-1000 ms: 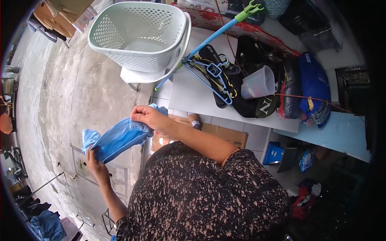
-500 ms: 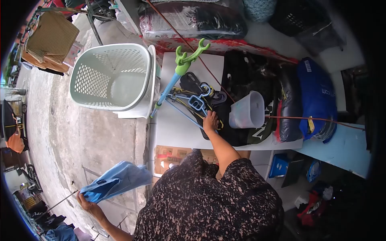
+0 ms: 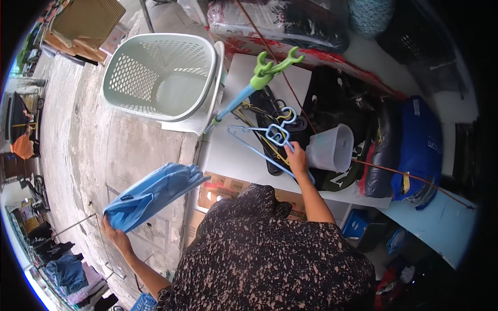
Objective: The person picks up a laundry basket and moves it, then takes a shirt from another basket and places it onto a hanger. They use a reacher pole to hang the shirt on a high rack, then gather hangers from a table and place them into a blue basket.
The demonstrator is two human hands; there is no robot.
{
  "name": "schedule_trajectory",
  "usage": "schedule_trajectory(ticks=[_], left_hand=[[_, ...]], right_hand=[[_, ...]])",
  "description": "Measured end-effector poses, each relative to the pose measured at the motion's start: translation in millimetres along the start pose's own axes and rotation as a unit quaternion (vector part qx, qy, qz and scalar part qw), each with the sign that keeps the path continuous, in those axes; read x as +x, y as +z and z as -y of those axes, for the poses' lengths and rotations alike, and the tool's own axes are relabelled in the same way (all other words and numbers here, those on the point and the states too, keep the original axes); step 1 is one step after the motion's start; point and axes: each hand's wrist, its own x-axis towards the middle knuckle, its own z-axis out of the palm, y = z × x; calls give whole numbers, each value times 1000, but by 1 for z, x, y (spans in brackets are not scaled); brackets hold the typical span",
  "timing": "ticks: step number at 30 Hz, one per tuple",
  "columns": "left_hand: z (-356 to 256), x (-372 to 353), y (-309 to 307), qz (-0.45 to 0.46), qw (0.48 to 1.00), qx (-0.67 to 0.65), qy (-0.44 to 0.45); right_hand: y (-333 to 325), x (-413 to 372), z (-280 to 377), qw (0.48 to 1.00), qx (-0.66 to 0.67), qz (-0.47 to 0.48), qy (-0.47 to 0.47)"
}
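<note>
A light blue garment (image 3: 155,194) hangs from my left hand (image 3: 115,236), whose fingers are closed on its edge, out to the left of my body. My right hand (image 3: 296,159) grips one arm of a blue plastic hanger (image 3: 249,147) over the white table (image 3: 238,70). Beneath the hanger lie more hangers, yellow and black (image 3: 271,160). A blue pole with a green forked head (image 3: 263,72) slants across the table just beyond. Close to my right hand stands a translucent plastic tub (image 3: 332,147).
A pale laundry basket (image 3: 161,75) stands on the left, beyond the table's edge. Dark cloth and a blue plastic bag (image 3: 419,150) lie to the right. A thin brown rod (image 3: 280,67) crosses above the table. Cardboard boxes (image 3: 228,184) sit below it.
My right hand has lifted the blue hanger slightly from the pile and shifted right. The blue garment has swung up a little in my left hand. The whole view has turned somewhat.
</note>
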Motion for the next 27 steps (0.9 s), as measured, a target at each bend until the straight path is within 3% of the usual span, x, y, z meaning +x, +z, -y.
schedule_trajectory(ticks=[2,3,6,10,12,13,16,18,22,25,27], left_hand=[[-4,-4,14,-4,1000,17,20],[0,-1,19,-1,1000,15,15],[-46,-6,42,-14,1000,14,19],[-71,-8,64,-22,999,10,33],[-94,-11,74,-8,1000,-12,18],[-99,-11,78,-9,999,-25,21],[-126,-13,83,12,999,-49,10],[-108,-7,70,15,997,-70,19],[-138,-11,63,7,992,-100,81],[-160,-21,47,0,984,-117,134],[-169,-22,26,11,981,-94,169]], right_hand=[[-40,-22,-2,999,-38,18,-15],[-47,-36,-6,992,-6,-11,-128],[-85,-57,-8,948,-6,72,-309],[-84,-81,51,900,96,137,-403],[-79,-70,63,854,43,113,-506],[-75,-68,86,822,84,81,-558],[-75,-66,135,790,92,91,-599],[-55,-95,181,778,54,95,-619],[-21,-104,216,747,14,65,-661],[6,-110,244,762,76,58,-641],[14,-102,258,732,172,87,-654]])
